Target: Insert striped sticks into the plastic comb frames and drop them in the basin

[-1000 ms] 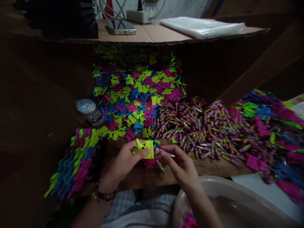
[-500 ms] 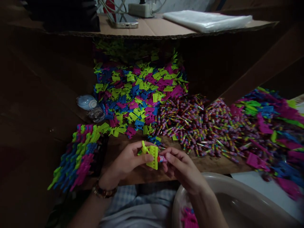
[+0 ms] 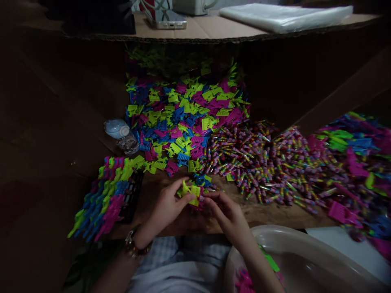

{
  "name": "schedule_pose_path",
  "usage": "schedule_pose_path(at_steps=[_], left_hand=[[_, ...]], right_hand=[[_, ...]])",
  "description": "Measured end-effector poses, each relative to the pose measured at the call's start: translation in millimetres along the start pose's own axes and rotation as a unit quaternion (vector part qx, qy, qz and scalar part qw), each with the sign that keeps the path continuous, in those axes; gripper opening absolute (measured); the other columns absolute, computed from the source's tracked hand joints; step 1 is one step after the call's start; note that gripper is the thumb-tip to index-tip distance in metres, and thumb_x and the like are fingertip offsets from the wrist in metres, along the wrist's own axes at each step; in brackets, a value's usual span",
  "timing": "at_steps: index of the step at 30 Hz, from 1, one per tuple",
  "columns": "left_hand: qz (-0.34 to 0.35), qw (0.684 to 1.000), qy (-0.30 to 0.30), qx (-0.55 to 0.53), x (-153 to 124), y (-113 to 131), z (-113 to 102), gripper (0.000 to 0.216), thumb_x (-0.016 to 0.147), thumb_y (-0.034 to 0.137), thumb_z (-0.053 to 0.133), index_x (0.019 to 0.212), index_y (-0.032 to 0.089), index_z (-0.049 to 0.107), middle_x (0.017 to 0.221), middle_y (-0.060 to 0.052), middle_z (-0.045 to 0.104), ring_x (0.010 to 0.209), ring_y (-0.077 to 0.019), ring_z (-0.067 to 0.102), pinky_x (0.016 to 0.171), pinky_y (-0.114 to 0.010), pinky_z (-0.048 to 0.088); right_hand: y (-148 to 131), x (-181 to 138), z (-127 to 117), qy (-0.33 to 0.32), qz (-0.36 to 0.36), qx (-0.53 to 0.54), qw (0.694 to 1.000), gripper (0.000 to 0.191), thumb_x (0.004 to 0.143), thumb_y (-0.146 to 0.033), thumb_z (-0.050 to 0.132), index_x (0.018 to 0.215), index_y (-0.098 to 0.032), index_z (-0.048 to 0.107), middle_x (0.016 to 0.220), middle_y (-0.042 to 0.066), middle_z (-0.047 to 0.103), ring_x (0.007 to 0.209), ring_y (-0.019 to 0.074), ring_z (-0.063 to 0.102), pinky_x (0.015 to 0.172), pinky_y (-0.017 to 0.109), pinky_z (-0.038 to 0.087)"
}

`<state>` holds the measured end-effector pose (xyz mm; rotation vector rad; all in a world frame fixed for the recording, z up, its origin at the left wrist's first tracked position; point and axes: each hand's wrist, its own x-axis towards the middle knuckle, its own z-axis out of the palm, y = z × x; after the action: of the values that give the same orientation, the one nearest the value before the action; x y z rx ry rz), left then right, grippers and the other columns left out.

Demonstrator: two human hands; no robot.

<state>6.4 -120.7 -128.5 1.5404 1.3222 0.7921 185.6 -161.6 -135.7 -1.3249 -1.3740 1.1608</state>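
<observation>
My left hand (image 3: 172, 203) is closed around a yellow-green plastic toy piece (image 3: 192, 193) with a comb-like ridged plate. My right hand (image 3: 224, 207) meets the piece's right edge, thumb and forefinger pinched on a small pink wrapped tube (image 3: 201, 197), mostly covered by the fingers. Something pink shows just under the yellow-green piece, too dim to make out. Beyond the hands spreads a heap of yellow, blue and pink toy pieces (image 3: 183, 110). To its right lies a pile of similar small wrapped tubes (image 3: 259, 162).
Rows of toy pieces (image 3: 104, 195) stand on a black rack (image 3: 131, 195) at left. A blue-lidded clear container (image 3: 117, 129) is behind them. A basin (image 3: 293, 236) with some pieces sits at lower right. A cardboard shelf (image 3: 204, 28) bearing a phone (image 3: 169, 20) crosses the top.
The tube in my right hand has come up against the yellow-green piece and shows less. Both hands sit slightly lower against the bench scene, which has shifted right in view. A green piece now shows in the basin.
</observation>
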Motion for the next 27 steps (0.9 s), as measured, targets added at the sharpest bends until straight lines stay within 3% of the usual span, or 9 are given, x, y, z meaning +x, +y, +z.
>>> schedule_pose_path(at_steps=[2, 4, 7, 10, 16, 19, 22, 24, 27], left_hand=[[0.075, 0.989, 0.073, 0.105, 19.2, -14.2, -11.3, 0.041, 0.084, 0.032, 0.055, 0.122, 0.016, 0.053, 0.113, -0.011, 0.065, 0.099, -0.0217, 0.063, 0.084, -0.035, 0.053], [0.101, 0.947, 0.136, 0.274, 41.9, -27.5, -21.7, 0.039, 0.088, 0.033, 0.049, 0.121, 0.013, 0.054, 0.118, -0.014, 0.063, 0.109, -0.0251, 0.058, 0.095, -0.04, 0.045], [0.095, 0.896, 0.127, 0.415, 68.1, -45.5, -26.7, 0.044, 0.083, 0.032, 0.056, 0.123, 0.011, 0.054, 0.125, -0.018, 0.057, 0.123, -0.0347, 0.044, 0.101, -0.052, 0.034], [0.105, 0.888, 0.11, 0.433, 75.7, -59.0, -21.2, 0.044, 0.081, 0.03, 0.058, 0.122, 0.014, 0.055, 0.129, -0.018, 0.055, 0.127, -0.0383, 0.037, 0.103, -0.06, 0.025], [0.162, 0.893, 0.101, 0.407, 66.6, -68.2, -18.8, 0.034, 0.081, 0.023, 0.056, 0.114, 0.019, 0.059, 0.121, -0.012, 0.061, 0.12, -0.0305, 0.046, 0.105, -0.052, 0.028], [0.17, 0.913, 0.164, 0.332, 63.6, -69.7, -20.1, 0.039, 0.082, 0.02, 0.053, 0.121, 0.016, 0.052, 0.125, -0.014, 0.057, 0.118, -0.0258, 0.05, 0.101, -0.043, 0.038], [0.108, 0.96, 0.233, 0.115, 59.6, -66.1, -19.5, 0.045, 0.075, 0.021, 0.061, 0.119, 0.018, 0.052, 0.116, -0.012, 0.06, 0.107, -0.0245, 0.057, 0.091, -0.04, 0.046], [0.028, 0.977, 0.206, -0.052, 54.8, -57.4, -19.0, 0.052, 0.066, 0.025, 0.069, 0.116, 0.018, 0.054, 0.102, -0.007, 0.065, 0.092, -0.0223, 0.062, 0.082, -0.036, 0.049], [-0.075, 0.965, 0.125, -0.217, 43.8, -35.2, -19.0, 0.048, 0.058, 0.026, 0.075, 0.102, 0.016, 0.062, 0.085, -0.003, 0.068, 0.076, -0.0176, 0.063, 0.072, -0.03, 0.049]], right_hand=[[5.5, 6.7, -2.5, 0.014, -0.008, -0.069, 0.998, 0.021, 0.087, -0.038, 0.051, 0.087, -0.019, 0.059, 0.081, 0.007, 0.07, 0.071, 0.0184, 0.066, 0.061, 0.025, 0.05], [10.6, 12.4, -6.7, 0.015, 0.001, -0.19, 0.982, 0.018, 0.087, -0.034, 0.05, 0.088, -0.018, 0.059, 0.077, 0.008, 0.07, 0.069, 0.0205, 0.067, 0.059, 0.027, 0.049], [14.1, 18.8, -17.0, -0.011, 0.009, -0.411, 0.912, 0.017, 0.085, -0.03, 0.052, 0.093, -0.016, 0.06, 0.077, 0.01, 0.07, 0.073, 0.0257, 0.067, 0.059, 0.03, 0.047], [13.5, 28.1, -32.2, -0.008, -0.022, -0.531, 0.847, 0.02, 0.088, -0.03, 0.05, 0.095, -0.015, 0.061, 0.085, 0.013, 0.069, 0.08, 0.0259, 0.066, 0.063, 0.03, 0.045], [24.3, 65.1, -56.4, 0.005, -0.04, -0.6, 0.799, 0.023, 0.087, -0.013, 0.048, 0.105, -0.018, 0.062, 0.092, 0.011, 0.067, 0.08, 0.0226, 0.062, 0.063, 0.028, 0.042], [36.9, 80.7, -55.9, 0.01, -0.061, -0.614, 0.787, 0.024, 0.085, -0.013, 0.052, 0.105, -0.019, 0.064, 0.095, 0.014, 0.063, 0.089, 0.0262, 0.057, 0.07, 0.031, 0.042], [46.4, 88.5, -54.5, 0.029, -0.083, -0.609, 0.788, 0.021, 0.085, -0.015, 0.051, 0.101, -0.015, 0.065, 0.091, 0.016, 0.059, 0.09, 0.0299, 0.053, 0.074, 0.038, 0.043], [48.0, 89.6, -54.8, 0.043, -0.101, -0.592, 0.799, 0.018, 0.085, -0.016, 0.05, 0.096, -0.014, 0.064, 0.092, 0.017, 0.057, 0.09, 0.0311, 0.051, 0.076, 0.041, 0.043], [39.2, 82.6, -52.7, 0.057, -0.126, -0.541, 0.829, 0.015, 0.088, -0.017, 0.046, 0.094, -0.014, 0.059, 0.094, 0.016, 0.056, 0.089, 0.0288, 0.053, 0.075, 0.04, 0.045]])
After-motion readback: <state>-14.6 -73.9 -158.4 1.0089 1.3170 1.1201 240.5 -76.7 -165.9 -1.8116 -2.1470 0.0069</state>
